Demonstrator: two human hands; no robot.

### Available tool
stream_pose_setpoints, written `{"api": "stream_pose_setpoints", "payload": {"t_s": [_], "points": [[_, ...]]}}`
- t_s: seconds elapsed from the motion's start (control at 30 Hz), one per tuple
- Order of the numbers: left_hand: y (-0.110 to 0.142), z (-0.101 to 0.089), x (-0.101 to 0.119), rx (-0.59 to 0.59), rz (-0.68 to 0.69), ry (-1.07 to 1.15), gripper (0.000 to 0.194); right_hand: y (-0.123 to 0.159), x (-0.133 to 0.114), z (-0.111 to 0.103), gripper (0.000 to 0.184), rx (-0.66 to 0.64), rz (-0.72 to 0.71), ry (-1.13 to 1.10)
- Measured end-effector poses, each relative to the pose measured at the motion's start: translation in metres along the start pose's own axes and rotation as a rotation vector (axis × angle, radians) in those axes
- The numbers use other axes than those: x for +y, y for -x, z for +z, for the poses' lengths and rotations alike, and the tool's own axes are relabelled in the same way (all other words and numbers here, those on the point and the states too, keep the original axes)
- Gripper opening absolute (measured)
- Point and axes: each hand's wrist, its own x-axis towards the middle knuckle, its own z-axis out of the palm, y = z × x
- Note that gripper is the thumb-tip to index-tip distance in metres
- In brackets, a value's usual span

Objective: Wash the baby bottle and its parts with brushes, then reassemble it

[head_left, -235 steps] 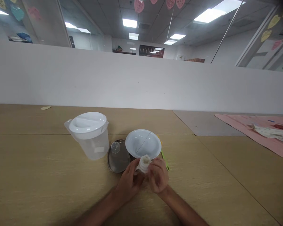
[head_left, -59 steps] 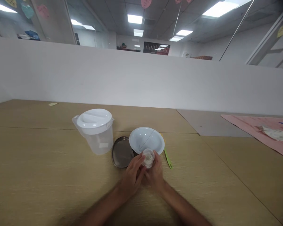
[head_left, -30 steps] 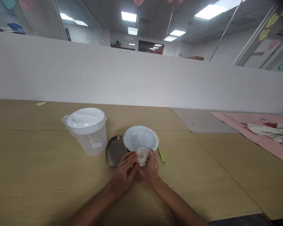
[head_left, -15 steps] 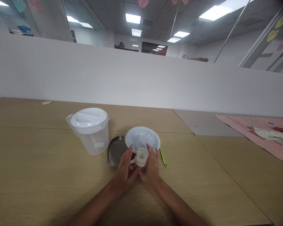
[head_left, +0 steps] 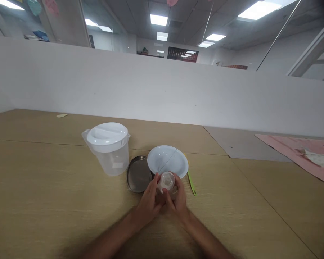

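Observation:
Between my two hands, at the near rim of a white bowl [head_left: 164, 153], is a small clear plastic cup [head_left: 167, 180] with a round top. My left hand [head_left: 149, 201] closes on its left side, fingertips at the rim. From the other side my right hand [head_left: 178, 197] wraps round it, thumb across the front. The cup's lower part is hidden by the fingers. A dark metal pan [head_left: 139, 174] lies just left of the bowl, close to my left hand. Right of the bowl rests a utensil with a green handle [head_left: 191, 183], its yellow end partly hidden.
A clear plastic pitcher [head_left: 110, 158] with a white lid stands left of the pan. A pink cloth [head_left: 283, 144] with items on it lies at the far right, over a grey section [head_left: 221, 140]. A white partition [head_left: 151, 90] closes off the table's back.
My fingers have closed in round the cup, and my right thumb now lies across its front. A handle seen at the cup's left no longer shows there. The whole view has shifted slightly.

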Motion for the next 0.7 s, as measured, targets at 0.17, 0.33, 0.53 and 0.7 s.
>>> {"api": "stream_pose_setpoints", "payload": {"t_s": [0.17, 0.33, 0.53, 0.7], "points": [[-0.005, -0.007, 0.009, -0.042, -0.052, 0.015, 0.064, -0.003, 0.001, -0.006, 0.052, 0.010, 0.044, -0.043], [-0.004, -0.008, 0.013, -0.037, -0.033, -0.003, 0.062, -0.001, 0.001, -0.007, 0.051, 0.028, 0.122, -0.060], [-0.005, -0.004, 0.011, -0.057, -0.016, -0.026, 0.063, 0.004, 0.005, -0.005, 0.053, 0.050, 0.122, 0.005], [-0.005, -0.004, 0.009, -0.068, -0.021, -0.031, 0.060, 0.006, 0.010, -0.009, 0.056, 0.039, -0.118, 0.083]]}}
